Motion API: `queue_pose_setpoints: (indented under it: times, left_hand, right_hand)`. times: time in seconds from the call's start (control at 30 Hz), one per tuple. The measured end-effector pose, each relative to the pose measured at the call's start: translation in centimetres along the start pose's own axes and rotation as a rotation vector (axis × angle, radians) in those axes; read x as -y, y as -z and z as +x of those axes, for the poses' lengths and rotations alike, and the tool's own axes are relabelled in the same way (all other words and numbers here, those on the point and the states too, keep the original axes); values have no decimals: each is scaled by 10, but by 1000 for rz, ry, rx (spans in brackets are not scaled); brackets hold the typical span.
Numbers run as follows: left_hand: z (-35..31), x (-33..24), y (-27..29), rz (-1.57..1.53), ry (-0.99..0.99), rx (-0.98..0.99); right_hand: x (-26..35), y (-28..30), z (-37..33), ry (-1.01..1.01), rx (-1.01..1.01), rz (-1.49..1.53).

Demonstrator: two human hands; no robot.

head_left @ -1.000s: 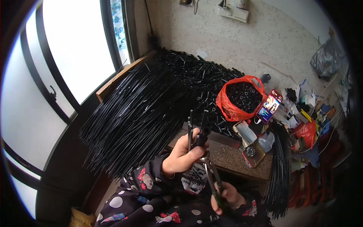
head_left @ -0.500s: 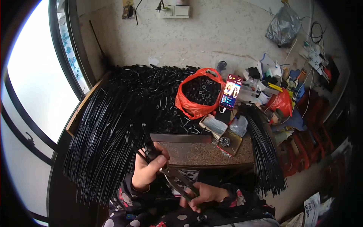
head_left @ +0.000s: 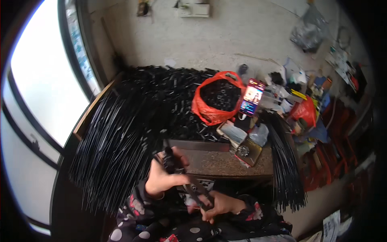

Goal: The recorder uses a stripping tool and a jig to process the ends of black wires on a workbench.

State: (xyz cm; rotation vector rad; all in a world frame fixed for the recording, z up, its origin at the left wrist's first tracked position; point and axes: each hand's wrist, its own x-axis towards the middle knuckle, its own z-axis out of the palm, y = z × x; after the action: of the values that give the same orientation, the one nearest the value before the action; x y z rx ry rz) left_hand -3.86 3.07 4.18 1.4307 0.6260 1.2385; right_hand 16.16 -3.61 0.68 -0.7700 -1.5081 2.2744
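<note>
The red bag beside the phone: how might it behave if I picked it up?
The bag would probably slump and change shape, since its sides look thin and crumpled. It may feel heavy for such flimsy-looking material, as many small black parts sit inside. Its wide-open top suggests some could spill if it tipped.

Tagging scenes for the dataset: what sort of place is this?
Probably a small hand-assembly workshop: a speckled worktop heaped with short black tubular parts, a sheaf of thin black rods overhanging its right edge, and a plier-like tool in the right hand.
</note>
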Motion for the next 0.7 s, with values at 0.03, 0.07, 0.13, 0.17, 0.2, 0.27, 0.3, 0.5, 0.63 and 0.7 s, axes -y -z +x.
queue_pose_setpoints:
  times: [0.03,0.07,0.13,0.17,0.2,0.27,0.3,0.5,0.63,0.7]
  left_hand:
    - [2,1,-2,-25,23,-11]
    - [5,-6,-7,-52,63,-41]
    - [4,-14,-4,57,-18,10]
    - [2,-14,1,42,-105,44]
    - [1,-7,7,35,-96,51]
    - [-1,1,16,17,-65,102]
    - [-2,1,17,14,-68,91]
    - [1,8,8,52,-144,152]
    - [-2,6,13,149,-186,98]
    - [-2,6,14,75,-175,89]
  right_hand:
    - [-12,3,4,13,-217,-142]
    - [-12,4,3,232,-504,-442]
    - [-18,11,-5,521,-997,-1047]
    - [-1,11,-9,703,-1132,-1417]
    - [9,3,-17,634,-1002,-1264]
    - [4,-6,-28,303,-622,-689]
    - [3,-12,-26,76,-371,-77]
    - [-18,5,-3,18,-23,38]
    - [-13,10,0,488,-933,-1080]
    - [-4,18,0,645,-1060,-1448]
